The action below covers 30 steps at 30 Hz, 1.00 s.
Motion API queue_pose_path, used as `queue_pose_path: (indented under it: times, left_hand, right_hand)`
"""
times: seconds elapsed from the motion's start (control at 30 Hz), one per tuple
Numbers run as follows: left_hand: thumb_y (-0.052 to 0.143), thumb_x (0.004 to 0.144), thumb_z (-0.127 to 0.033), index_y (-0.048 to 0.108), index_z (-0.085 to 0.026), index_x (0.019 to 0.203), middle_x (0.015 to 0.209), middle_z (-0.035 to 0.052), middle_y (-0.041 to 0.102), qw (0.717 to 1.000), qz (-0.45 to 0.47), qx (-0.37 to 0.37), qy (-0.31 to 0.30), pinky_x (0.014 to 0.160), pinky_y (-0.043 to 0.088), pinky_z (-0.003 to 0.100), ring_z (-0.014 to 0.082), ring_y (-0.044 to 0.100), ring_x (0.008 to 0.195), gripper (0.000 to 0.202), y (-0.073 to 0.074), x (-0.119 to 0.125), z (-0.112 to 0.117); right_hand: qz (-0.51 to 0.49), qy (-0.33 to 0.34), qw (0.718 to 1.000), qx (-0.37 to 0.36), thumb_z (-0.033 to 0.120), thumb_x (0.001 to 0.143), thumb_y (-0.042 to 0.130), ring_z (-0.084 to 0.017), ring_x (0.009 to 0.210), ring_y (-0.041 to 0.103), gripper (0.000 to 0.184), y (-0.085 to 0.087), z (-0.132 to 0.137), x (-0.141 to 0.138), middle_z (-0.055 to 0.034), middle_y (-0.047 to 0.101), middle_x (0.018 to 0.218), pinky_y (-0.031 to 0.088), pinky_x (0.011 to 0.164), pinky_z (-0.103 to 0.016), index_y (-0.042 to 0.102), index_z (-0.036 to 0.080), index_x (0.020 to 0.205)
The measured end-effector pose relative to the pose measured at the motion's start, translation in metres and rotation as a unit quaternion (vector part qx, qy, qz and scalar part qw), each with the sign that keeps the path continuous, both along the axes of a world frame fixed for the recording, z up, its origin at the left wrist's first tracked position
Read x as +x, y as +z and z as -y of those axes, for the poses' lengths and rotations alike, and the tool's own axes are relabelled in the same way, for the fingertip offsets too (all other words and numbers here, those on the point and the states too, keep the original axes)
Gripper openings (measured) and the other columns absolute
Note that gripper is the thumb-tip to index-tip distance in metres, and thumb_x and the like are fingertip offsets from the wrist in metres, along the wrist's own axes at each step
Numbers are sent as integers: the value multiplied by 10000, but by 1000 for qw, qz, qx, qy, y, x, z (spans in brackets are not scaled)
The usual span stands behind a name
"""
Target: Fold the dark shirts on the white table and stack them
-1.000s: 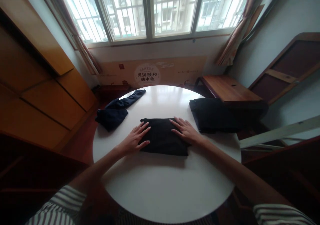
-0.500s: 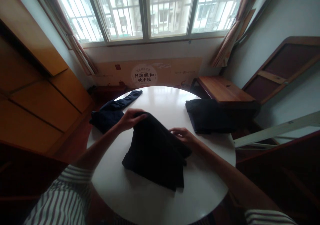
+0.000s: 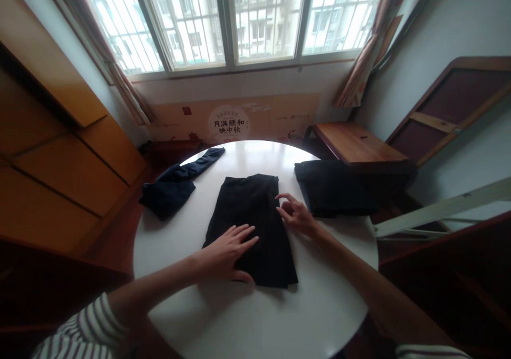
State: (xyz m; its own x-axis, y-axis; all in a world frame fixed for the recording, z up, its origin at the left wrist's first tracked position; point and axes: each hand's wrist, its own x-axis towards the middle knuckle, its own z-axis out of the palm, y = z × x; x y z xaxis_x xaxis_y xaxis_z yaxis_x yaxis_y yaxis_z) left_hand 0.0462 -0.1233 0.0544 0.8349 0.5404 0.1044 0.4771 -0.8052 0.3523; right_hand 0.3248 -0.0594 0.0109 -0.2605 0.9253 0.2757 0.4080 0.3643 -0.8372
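Observation:
A folded black garment (image 3: 251, 205) lies flat on the round white table (image 3: 263, 322) in front of me; whether it is trousers, shorts or a skirt I cannot tell. Across its lower left part rests my left hand (image 3: 229, 250), palm down with the fingers spread. My right hand (image 3: 295, 214) is at the garment's upper right edge, thumb and forefinger apart, the other fingers curled. Neither hand grips the cloth.
Toward the table's left edge lies a loosely heaped dark blue garment (image 3: 171, 191), one long part stretching to the back. A folded dark garment stack (image 3: 335, 189) sits at the right edge. Beyond stand a wooden desk (image 3: 359, 142) and a window (image 3: 227, 24).
The black garment has gone from lifted and slanted to flat on the table. My left hand has released its top edge and moved down onto it. My right hand stays near its right side.

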Motion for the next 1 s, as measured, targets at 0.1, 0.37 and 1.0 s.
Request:
queue_pose_path:
  times: [0.1,0.37,1.0]
  left_hand:
    - [495,976,-371,555,-191,1364,1492,153,440,1000,8,-27,8,1121,375,480,290,382,1399,432,-14,-6,5]
    - [534,922,-533,724,-142,915,703,13,662,897,281,-282,190,555,472,238,146,600,602,434,6,-24,-31]
    - [641,833,-538,511,-182,854,697,-43,520,708,503,-171,464,650,483,253,108,535,630,380,39,-61,-88]
  right_hand:
    - [22,8,1000,6,370,898,513,-98,475,336,272,0,1,-1,104,352,550,305,500,-233,551,185,1094]
    - [68,69,995,24,371,865,551,-94,484,394,361,-4,2,1,50,506,588,352,519,-231,663,157,1134]
    - [-284,-17,954,-92,625,670,699,-116,435,329,450,25,18,30,41,358,530,301,398,-252,472,239,624]
